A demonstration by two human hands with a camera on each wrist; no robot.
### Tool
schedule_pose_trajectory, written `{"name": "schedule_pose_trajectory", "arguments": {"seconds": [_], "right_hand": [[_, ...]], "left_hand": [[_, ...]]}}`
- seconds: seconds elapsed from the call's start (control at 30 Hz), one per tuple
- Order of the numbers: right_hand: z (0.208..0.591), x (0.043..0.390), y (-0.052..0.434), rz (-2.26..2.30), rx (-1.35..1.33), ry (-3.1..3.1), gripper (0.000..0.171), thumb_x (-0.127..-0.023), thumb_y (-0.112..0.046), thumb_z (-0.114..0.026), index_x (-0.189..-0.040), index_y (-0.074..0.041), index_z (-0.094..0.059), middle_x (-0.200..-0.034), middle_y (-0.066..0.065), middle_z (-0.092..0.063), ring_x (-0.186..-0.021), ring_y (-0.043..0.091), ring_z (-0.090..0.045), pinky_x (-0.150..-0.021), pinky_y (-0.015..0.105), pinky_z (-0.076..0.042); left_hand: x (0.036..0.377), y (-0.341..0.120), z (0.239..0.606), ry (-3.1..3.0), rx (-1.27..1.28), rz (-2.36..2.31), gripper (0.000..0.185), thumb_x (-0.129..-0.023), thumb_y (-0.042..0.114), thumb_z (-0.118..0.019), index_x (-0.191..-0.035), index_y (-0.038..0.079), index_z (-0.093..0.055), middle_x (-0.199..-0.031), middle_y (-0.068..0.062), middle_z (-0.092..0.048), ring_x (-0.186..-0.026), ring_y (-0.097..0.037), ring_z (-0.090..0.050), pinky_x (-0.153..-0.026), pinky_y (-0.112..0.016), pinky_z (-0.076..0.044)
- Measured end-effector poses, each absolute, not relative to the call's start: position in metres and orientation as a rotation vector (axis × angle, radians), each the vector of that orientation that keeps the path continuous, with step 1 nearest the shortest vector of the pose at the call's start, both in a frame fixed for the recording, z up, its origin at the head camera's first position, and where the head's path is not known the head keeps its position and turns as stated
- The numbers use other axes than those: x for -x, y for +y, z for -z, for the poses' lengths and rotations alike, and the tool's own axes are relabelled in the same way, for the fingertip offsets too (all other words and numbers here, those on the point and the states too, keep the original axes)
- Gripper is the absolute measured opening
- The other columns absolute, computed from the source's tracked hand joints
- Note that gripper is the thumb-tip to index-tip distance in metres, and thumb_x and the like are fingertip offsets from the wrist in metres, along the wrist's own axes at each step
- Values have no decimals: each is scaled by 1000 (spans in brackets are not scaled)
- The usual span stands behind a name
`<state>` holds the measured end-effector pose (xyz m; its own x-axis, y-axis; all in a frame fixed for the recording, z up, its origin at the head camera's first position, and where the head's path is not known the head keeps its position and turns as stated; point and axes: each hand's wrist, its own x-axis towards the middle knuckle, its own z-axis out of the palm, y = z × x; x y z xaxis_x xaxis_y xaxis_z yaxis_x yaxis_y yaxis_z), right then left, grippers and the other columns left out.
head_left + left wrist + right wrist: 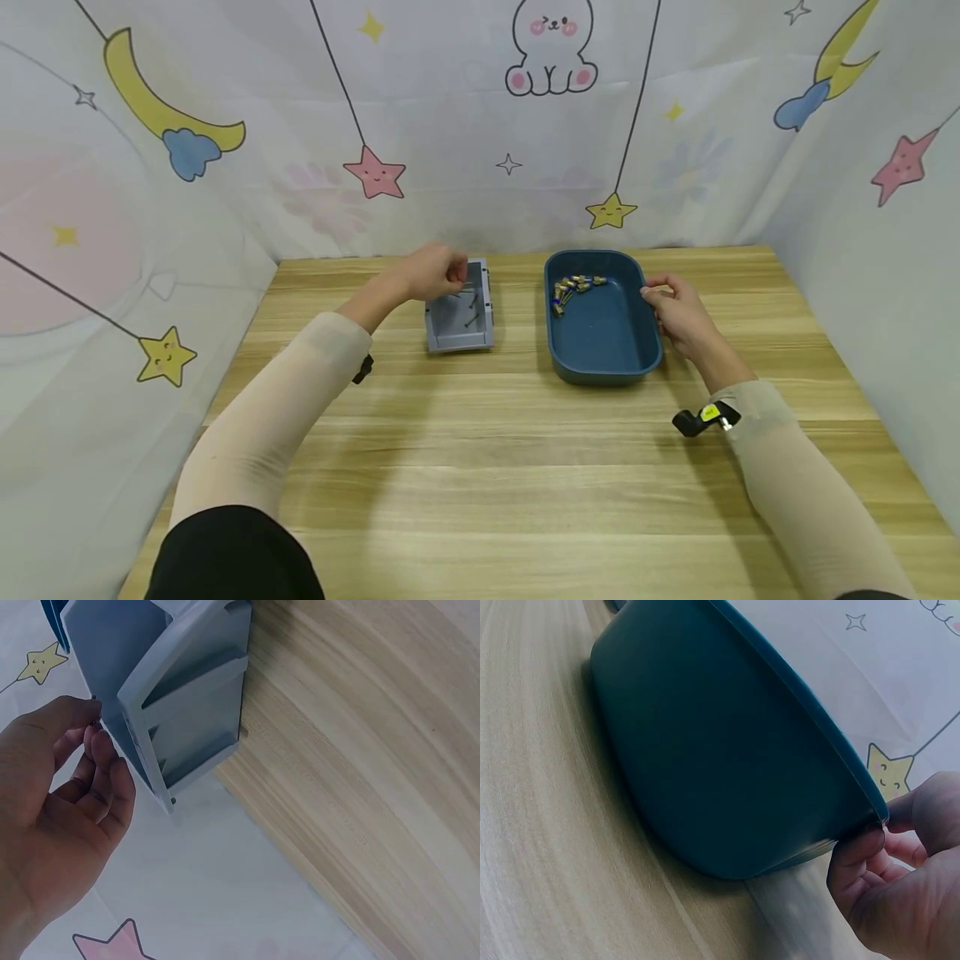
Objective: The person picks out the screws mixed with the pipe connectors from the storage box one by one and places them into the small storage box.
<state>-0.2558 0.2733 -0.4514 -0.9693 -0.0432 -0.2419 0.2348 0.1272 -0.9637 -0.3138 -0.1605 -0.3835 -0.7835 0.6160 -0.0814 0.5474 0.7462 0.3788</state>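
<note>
My left hand (431, 272) is over the far left part of a small grey bin (460, 340). Several thin dark screws (471, 322) lie inside that bin. In the left wrist view, thumb and fingertips of the left hand (64, 791) pinch a small dark screw beside the bin's rim, mostly hidden by the fingers. My right hand (681, 318) holds the right rim of a dark blue tub (603, 343), thumb on one side and fingers on the other, as the right wrist view shows. Several brass fittings (581, 283) with blue bands gather at the tub's far left.
Both containers stand near the back edge of a wooden table (487, 467), a gap between them. A white cloth backdrop (450, 125) printed with stars and moons hangs behind and along the sides. Each wrist carries a small black camera (705, 418).
</note>
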Motion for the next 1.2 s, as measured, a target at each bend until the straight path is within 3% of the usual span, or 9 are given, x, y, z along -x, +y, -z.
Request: {"name": "schedule_pose_trajectory", "arguments": {"seconds": [0.8,1.2], "right_hand": [[449,257,274,1952,-205,2152,29,-112,-18,-53,-137,-5,-46,-80,-5,-58,-60,7,-49,-48,23,-40],[451,258,274,1958,-205,2158,27,-112,-18,-53,-135,-5,-47,-78,-6,-58,-59,6,-49,-47,23,-40]], "left_hand": [[318,-165,385,2751,-896,-501,8,-100,10,-70,-96,4,-69,-93,-10,-70,-88,-25,-64,-83,-42,-54],[319,-153,373,2775,-947,-535,16,-100,17,-73,-107,3,-72,-108,-13,-71,-102,-27,-68,-93,-43,-55]]}}
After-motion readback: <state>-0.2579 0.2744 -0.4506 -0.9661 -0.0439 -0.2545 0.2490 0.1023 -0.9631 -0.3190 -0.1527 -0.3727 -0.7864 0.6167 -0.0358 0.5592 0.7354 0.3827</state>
